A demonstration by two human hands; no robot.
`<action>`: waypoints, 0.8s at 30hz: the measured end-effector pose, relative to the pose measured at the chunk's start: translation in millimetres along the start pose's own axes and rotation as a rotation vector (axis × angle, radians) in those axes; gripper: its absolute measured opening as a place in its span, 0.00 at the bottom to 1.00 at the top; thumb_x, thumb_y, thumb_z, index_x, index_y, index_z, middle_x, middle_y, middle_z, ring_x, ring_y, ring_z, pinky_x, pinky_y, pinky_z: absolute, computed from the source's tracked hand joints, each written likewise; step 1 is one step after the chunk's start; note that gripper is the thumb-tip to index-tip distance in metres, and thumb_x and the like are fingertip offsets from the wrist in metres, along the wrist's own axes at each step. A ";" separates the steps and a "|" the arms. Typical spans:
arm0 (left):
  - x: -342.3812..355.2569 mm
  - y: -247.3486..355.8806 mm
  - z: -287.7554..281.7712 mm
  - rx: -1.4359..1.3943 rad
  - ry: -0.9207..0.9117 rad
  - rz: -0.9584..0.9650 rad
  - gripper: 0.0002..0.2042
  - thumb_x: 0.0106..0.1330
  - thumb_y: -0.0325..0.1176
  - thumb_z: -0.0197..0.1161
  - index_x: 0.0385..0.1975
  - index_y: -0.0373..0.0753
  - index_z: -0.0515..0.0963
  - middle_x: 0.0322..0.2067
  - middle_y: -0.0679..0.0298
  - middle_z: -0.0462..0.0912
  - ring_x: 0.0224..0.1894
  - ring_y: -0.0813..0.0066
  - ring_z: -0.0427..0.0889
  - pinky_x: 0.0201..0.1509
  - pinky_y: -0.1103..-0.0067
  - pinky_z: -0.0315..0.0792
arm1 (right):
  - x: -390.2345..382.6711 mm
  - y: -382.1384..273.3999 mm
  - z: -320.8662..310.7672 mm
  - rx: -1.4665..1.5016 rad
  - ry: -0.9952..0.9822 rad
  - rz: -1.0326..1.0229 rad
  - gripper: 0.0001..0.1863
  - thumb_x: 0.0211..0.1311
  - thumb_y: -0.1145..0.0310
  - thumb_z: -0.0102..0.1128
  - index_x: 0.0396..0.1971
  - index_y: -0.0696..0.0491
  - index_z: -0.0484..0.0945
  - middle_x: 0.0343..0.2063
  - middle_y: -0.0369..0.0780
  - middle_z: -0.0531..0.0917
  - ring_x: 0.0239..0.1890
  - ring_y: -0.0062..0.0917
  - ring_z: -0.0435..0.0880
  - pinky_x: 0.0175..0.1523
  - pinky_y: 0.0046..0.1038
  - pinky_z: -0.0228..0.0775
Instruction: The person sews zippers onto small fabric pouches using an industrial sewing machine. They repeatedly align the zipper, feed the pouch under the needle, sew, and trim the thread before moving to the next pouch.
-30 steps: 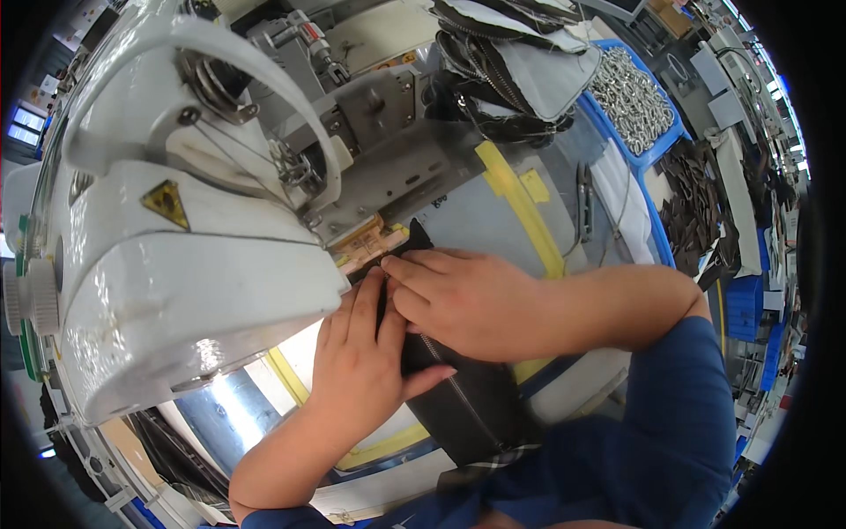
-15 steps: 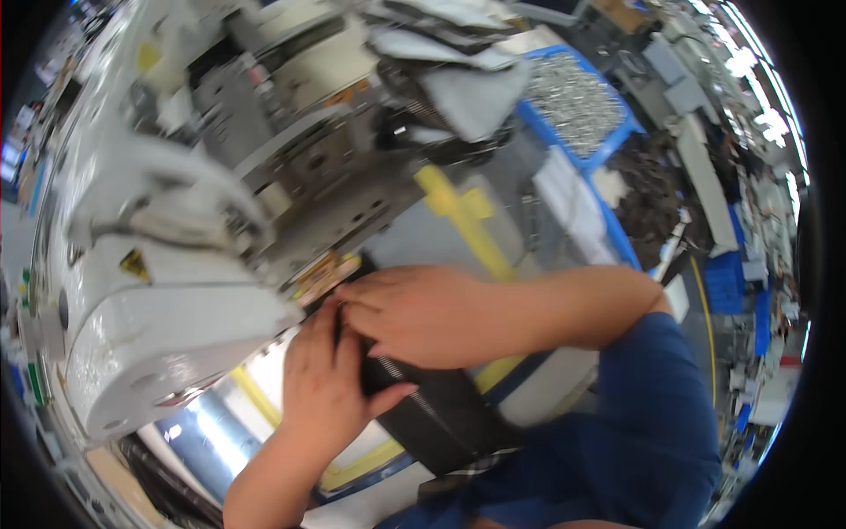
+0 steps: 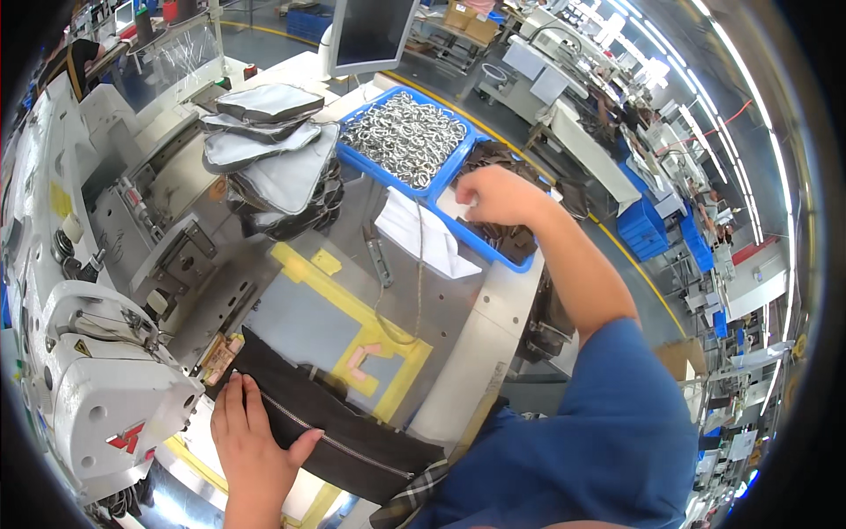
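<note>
A black fabric piece with a metal zipper (image 3: 330,432) lies beside the sewing machine's head, its near end reaching my clothing. My left hand (image 3: 254,445) rests on it, fingers stretched out and thumb spread toward the zipper. My right hand (image 3: 498,196) is reached out over a blue bin (image 3: 493,254) of dark brown fabric pieces (image 3: 509,236). Its fingers are curled in toward the bin, and whatever they may hold is hidden. Next to that bin stands a blue tray (image 3: 354,160) heaped with metal rings (image 3: 405,137).
The white sewing machine (image 3: 132,388) fills the left side. Behind it are stacked dark fabric parts with pale faces (image 3: 273,159). A white cloth (image 3: 423,234), thread snips (image 3: 379,256) and yellow tape (image 3: 304,269) lie on the worktop. A monitor (image 3: 374,35) stands at the back.
My right hand has left the black fabric and moved far right to the bin of brown pieces. My left hand stays on the fabric. The whole view has swung to the right.
</note>
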State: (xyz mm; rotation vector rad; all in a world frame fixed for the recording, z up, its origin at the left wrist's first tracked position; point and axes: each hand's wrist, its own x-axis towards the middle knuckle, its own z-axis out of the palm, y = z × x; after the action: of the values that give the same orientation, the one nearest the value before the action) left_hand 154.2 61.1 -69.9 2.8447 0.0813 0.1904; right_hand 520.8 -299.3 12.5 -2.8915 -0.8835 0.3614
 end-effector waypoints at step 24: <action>1.3 5.6 -12.0 0.006 0.087 0.059 0.44 0.53 0.57 0.78 0.61 0.23 0.77 0.59 0.43 0.81 0.63 0.44 0.78 0.70 0.57 0.71 | 32.8 -142.0 20.4 1.184 -0.342 -0.243 0.10 0.67 0.75 0.71 0.46 0.58 0.84 0.36 0.37 0.88 0.37 0.18 0.88 0.45 0.24 0.81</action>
State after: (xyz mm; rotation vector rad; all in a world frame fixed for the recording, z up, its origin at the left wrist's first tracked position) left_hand 154.0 59.2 -56.8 2.8462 0.0156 0.3273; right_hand 465.6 -162.9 9.1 -1.6436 -0.6786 0.9606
